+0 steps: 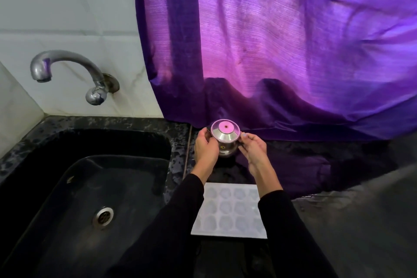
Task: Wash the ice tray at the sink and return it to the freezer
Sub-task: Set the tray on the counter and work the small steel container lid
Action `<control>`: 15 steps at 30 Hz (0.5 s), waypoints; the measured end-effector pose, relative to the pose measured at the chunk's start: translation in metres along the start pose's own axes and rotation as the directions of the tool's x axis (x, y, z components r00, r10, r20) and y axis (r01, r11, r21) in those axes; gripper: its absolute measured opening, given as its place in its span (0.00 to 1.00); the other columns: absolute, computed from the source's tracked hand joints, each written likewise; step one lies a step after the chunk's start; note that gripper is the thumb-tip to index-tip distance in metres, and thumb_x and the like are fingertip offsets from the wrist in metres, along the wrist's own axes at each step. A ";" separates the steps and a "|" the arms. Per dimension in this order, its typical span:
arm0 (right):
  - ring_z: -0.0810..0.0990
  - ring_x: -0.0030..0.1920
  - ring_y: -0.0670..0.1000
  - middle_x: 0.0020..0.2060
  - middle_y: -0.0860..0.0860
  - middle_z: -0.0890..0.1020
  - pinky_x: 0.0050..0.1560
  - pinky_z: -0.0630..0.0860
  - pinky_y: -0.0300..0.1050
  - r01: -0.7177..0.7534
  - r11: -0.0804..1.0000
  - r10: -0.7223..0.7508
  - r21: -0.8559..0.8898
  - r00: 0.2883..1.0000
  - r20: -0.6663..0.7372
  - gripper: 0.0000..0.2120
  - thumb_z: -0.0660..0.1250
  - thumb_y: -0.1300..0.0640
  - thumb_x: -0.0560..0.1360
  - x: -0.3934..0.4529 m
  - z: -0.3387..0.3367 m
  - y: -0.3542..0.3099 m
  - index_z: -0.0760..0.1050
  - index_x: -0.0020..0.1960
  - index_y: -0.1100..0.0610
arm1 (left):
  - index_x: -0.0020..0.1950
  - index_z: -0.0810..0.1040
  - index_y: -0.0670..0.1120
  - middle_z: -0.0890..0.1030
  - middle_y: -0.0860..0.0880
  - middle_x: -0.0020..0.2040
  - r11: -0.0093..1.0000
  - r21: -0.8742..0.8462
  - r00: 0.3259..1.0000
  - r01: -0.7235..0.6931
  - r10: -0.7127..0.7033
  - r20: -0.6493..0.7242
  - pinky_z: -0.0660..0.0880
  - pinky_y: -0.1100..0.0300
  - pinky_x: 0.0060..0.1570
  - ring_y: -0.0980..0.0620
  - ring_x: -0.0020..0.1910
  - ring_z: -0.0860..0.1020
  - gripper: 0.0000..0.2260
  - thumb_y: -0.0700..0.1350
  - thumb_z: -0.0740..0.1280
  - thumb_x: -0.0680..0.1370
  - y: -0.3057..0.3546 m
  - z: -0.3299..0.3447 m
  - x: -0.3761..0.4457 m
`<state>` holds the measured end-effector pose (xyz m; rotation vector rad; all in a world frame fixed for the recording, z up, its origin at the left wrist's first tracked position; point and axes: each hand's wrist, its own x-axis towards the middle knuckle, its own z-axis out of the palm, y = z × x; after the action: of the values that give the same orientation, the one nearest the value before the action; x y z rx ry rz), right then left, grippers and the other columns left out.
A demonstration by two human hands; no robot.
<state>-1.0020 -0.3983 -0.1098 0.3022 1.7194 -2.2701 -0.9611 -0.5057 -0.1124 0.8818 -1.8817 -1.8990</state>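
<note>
Both hands hold a small shiny metal pot with a lid. The left hand grips its left side and the right hand pinches its right side. The pot sits at the back of the dark tabletop, by a purple curtain. The white ice tray lies near the front edge, under the arms. The black sink and tap are to the left.
</note>
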 end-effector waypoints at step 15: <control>0.77 0.43 0.43 0.43 0.49 0.80 0.48 0.74 0.37 -0.041 0.996 0.042 -0.076 0.999 0.001 0.06 0.63 0.61 0.79 0.043 0.001 0.003 0.75 0.44 0.55 | 0.69 0.70 0.43 0.77 0.51 0.54 0.998 -0.018 0.998 0.053 -0.053 -0.034 0.73 0.55 0.62 0.51 0.56 0.76 0.21 0.34 0.59 0.77 -0.005 0.019 0.025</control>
<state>-1.0414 -0.4045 -0.1265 0.3154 1.7766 -2.1690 -0.9911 -0.5066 -0.1230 0.9620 -1.8362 -1.9151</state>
